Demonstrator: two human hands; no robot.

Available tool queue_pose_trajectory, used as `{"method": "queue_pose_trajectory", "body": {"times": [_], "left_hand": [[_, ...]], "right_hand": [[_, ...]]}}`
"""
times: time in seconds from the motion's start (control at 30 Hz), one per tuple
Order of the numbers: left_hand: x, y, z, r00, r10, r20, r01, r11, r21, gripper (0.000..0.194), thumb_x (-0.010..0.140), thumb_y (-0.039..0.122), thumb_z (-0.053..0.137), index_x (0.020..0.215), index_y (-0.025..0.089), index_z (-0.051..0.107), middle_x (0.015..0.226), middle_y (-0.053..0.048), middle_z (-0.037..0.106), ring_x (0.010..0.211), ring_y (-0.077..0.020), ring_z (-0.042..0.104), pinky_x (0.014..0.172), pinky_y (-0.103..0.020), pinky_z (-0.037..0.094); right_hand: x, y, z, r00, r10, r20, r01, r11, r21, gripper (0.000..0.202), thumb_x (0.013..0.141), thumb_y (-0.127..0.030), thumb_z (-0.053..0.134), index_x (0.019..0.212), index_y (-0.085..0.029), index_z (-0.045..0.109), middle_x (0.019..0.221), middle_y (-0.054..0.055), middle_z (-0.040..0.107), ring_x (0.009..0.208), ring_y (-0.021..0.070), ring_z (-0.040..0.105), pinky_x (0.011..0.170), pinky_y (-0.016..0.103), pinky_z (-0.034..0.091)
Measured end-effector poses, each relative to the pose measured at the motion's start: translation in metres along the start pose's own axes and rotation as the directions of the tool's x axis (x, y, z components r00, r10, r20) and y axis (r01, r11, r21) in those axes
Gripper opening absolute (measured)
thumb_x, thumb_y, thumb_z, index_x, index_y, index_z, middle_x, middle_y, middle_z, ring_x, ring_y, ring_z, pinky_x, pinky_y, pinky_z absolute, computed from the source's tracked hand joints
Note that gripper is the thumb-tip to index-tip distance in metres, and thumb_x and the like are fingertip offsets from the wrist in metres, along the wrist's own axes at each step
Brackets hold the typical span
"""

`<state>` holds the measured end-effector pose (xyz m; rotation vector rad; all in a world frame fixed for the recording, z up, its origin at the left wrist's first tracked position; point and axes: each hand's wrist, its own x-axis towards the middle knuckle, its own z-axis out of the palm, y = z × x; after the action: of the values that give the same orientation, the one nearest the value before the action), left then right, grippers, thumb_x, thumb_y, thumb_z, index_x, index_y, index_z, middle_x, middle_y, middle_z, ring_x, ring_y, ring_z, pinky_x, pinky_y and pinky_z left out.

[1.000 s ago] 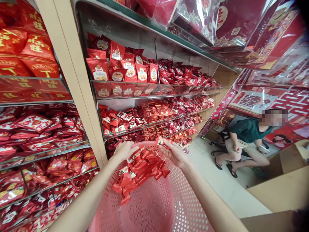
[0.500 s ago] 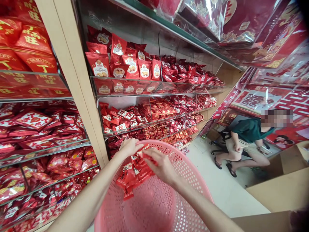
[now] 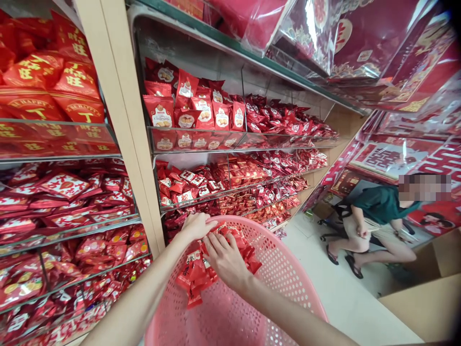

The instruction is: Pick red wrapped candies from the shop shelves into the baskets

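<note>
A round pink plastic basket with a holed wall fills the lower middle of the view. Several small red candy packets with white labels and dark lettering are heaped against its far side. My left hand is bent over the basket's far left rim, its fingers closed there and partly hidden. Close beside it, my right hand lies palm down over the heap, fingers stretched out and touching the packets. What is under the right palm cannot be seen.
Shelves with clear fronts hold red snack bags and small red packets; a wooden post divides them. A person in a green top sits at the right, near a cardboard box. Packaged red goods hang at upper right.
My right hand has shifted left and turned flatter onto the heap, and more red packets show to its right. My left hand stays at the rim. The whole view has shifted slightly.
</note>
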<state>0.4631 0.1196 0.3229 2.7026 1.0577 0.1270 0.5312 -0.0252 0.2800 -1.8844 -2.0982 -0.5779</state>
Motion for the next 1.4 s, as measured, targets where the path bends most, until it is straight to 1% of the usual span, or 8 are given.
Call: {"method": "queue_pose_trajectory", "body": {"times": [0.2,0.37,0.57,0.7,0.83,1.0,1.23,1.4], "left_hand": [[-0.004,-0.003,0.000,1.000,-0.013,0.005,0.013,0.998,-0.059,0.042,0.080,0.055,0.036,0.075,0.023,0.061,0.076,-0.004,0.067,0.075,-0.0191,0.062,0.063,-0.025,0.040],[-0.009,-0.016,0.001,1.000,-0.021,-0.001,0.021,0.996,-0.092,0.037,0.080,0.051,0.036,0.076,0.023,0.061,0.078,-0.003,0.068,0.073,-0.0190,0.062,0.059,-0.024,0.039],[-0.016,-0.033,0.001,0.999,-0.042,-0.014,0.041,0.998,-0.049,0.041,0.081,0.051,0.034,0.076,0.022,0.062,0.080,-0.005,0.069,0.079,-0.0220,0.064,0.062,-0.026,0.040],[-0.022,-0.040,-0.001,0.997,-0.079,-0.004,0.079,0.996,-0.046,0.043,0.081,0.054,0.033,0.077,0.023,0.062,0.082,-0.006,0.069,0.081,-0.0236,0.064,0.063,-0.027,0.040],[-0.025,-0.048,-0.001,0.996,-0.085,-0.003,0.085,0.995,-0.049,0.044,0.081,0.054,0.032,0.080,0.023,0.062,0.086,-0.007,0.068,0.083,-0.0243,0.063,0.064,-0.028,0.041],[-0.025,-0.054,0.000,0.995,-0.094,0.022,0.095,0.994,-0.055,0.043,0.081,0.054,0.033,0.081,0.022,0.063,0.085,-0.007,0.068,0.084,-0.0240,0.064,0.065,-0.027,0.040],[-0.027,-0.053,-0.003,0.997,-0.076,0.019,0.077,0.996,-0.048,0.044,0.082,0.055,0.032,0.077,0.022,0.061,0.081,-0.006,0.068,0.079,-0.0232,0.064,0.063,-0.027,0.040],[-0.028,-0.053,-0.003,0.998,-0.060,0.005,0.060,0.997,-0.055,0.046,0.082,0.056,0.031,0.078,0.022,0.060,0.081,-0.006,0.068,0.078,-0.0212,0.064,0.062,-0.026,0.039]], "right_hand": [[0.000,-0.004,0.009,0.999,0.037,-0.027,-0.036,0.999,0.039,0.054,0.087,-0.050,0.035,0.129,-0.017,0.038,0.130,0.012,0.045,0.121,0.0274,0.034,0.100,0.051,0.020],[0.022,0.010,-0.023,0.997,-0.042,-0.058,0.047,0.995,0.091,0.050,0.086,-0.052,0.036,0.118,-0.015,0.049,0.117,0.013,0.054,0.107,0.0265,0.044,0.093,0.046,0.028],[0.109,0.030,-0.064,0.987,-0.060,-0.150,0.072,0.995,0.072,0.027,0.092,-0.028,0.032,0.099,-0.017,0.055,0.096,0.008,0.059,0.088,0.0192,0.048,0.077,0.032,0.034],[0.172,0.024,-0.055,0.996,-0.030,-0.088,0.034,0.998,0.052,0.014,0.086,-0.026,0.044,0.087,-0.017,0.055,0.092,0.007,0.058,0.088,0.0202,0.049,0.075,0.031,0.036],[0.208,0.014,-0.031,0.994,0.062,0.091,-0.076,0.984,0.159,0.016,0.078,-0.029,0.056,0.089,-0.017,0.056,0.096,0.007,0.057,0.087,0.0196,0.053,0.069,0.028,0.040],[0.218,0.010,-0.018,0.984,0.124,0.130,-0.139,0.983,0.117,0.019,0.075,-0.022,0.056,0.093,-0.017,0.057,0.101,0.008,0.057,0.088,0.0203,0.055,0.070,0.029,0.042],[0.218,0.018,-0.033,0.986,0.161,-0.034,-0.155,0.978,0.138,0.018,0.084,-0.015,0.038,0.087,-0.015,0.056,0.090,0.009,0.061,0.083,0.0191,0.057,0.070,0.028,0.041],[0.206,0.037,-0.049,0.929,0.347,-0.125,-0.215,0.785,0.581,0.012,0.079,-0.020,0.046,0.072,-0.017,0.054,0.068,0.000,0.059,0.062,0.0116,0.054,0.061,0.022,0.039]]}}
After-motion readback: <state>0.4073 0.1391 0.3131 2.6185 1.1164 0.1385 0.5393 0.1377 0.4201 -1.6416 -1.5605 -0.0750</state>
